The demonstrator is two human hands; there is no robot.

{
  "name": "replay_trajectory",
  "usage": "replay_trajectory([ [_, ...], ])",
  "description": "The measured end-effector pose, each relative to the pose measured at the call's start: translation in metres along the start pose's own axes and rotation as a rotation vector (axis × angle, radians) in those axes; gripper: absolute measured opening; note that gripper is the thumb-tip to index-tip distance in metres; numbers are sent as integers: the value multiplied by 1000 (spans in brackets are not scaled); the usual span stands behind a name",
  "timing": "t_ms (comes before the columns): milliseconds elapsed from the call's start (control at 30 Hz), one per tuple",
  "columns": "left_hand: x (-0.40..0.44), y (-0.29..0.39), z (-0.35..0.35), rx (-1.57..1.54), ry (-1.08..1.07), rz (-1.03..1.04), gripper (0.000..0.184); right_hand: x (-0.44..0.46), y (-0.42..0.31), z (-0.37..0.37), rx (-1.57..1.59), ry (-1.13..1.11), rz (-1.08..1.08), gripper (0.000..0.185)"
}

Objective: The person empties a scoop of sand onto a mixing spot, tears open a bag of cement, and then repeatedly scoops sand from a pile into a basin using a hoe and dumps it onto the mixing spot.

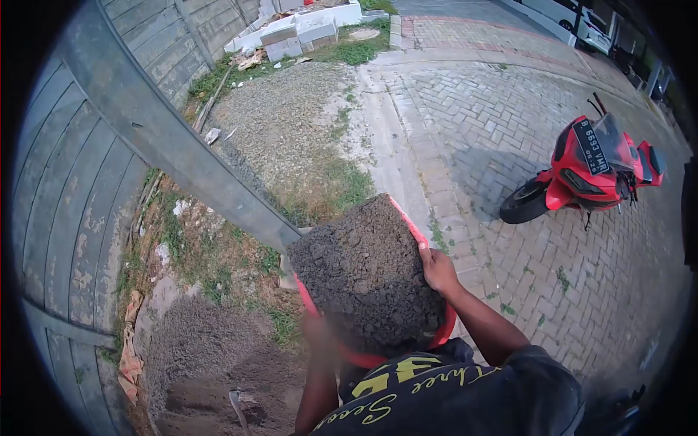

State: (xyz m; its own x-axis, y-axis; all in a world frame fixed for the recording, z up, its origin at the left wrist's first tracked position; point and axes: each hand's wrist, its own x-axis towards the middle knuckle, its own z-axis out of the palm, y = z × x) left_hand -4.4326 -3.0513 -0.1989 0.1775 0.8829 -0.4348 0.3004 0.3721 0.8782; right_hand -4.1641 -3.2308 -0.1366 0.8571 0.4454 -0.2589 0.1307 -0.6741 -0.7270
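A red tub (408, 224), heaped with dark, damp-looking sand (360, 272), is held up in front of my body. On its right side, my right hand (439, 270) is closed over the rim, the thumb lying along the red edge. Low on the opposite side is my left hand (318, 330), smeared by motion; it appears to grip the tub's wall, though its fingers are hard to make out. The tub's underside is hidden by the sand and my shirt.
A slanting metal post (174, 145) rises close by the tub's left. Below left lies a dark sand pile (211, 341) with a tool handle (238, 410). A concrete panel wall (69, 218) borders the left. Gravel (280, 112) lies ahead; a red motorcycle (582, 178) stands on paving at right.
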Motion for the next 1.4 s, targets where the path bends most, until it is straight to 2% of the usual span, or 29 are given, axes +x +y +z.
replay_trajectory([
  [67, 6, 21, 55, -18, -93, 5, 37, 29, 22, -28, 32, 97, 6, 69],
  [100, 9, 32, 82, -123, -134, -94, 38, 46, 37, -40, 52, 136, 7, 69],
  [133, 17, 80, 103, -232, -178, -227, 38, 68, 9, -67, 41, 168, 23, 70],
  [300, 48, 104, 247, -147, -286, -197, 41, 147, 62, -136, 119, 260, 138, 70],
  [533, 136, 150, 492, -124, -437, -194, 42, 336, 114, -213, 143, 459, 197, 69],
  [600, 156, 190, 576, -105, -464, -214, 43, 401, 123, -247, 78, 503, 257, 69],
  [767, 206, 271, 737, -10, -482, -172, 45, 534, 122, -333, 129, 519, 301, 69],
  [833, 220, 301, 804, 47, -581, -176, 44, 598, 129, -372, 145, 524, 344, 69],
  [967, 275, 341, 956, 12, -611, -104, 48, 749, 148, -433, 194, 554, 313, 69],
  [1133, 333, 409, 1140, -43, -547, -119, 51, 946, 127, -536, 122, 493, 276, 66],
  [1233, 367, 455, 1226, -103, -484, -162, 52, 1060, 144, -568, 148, 489, 240, 67],
  [1400, 456, 522, 1374, -80, -440, -66, 51, 1262, 138, -610, 219, 479, 166, 68],
])
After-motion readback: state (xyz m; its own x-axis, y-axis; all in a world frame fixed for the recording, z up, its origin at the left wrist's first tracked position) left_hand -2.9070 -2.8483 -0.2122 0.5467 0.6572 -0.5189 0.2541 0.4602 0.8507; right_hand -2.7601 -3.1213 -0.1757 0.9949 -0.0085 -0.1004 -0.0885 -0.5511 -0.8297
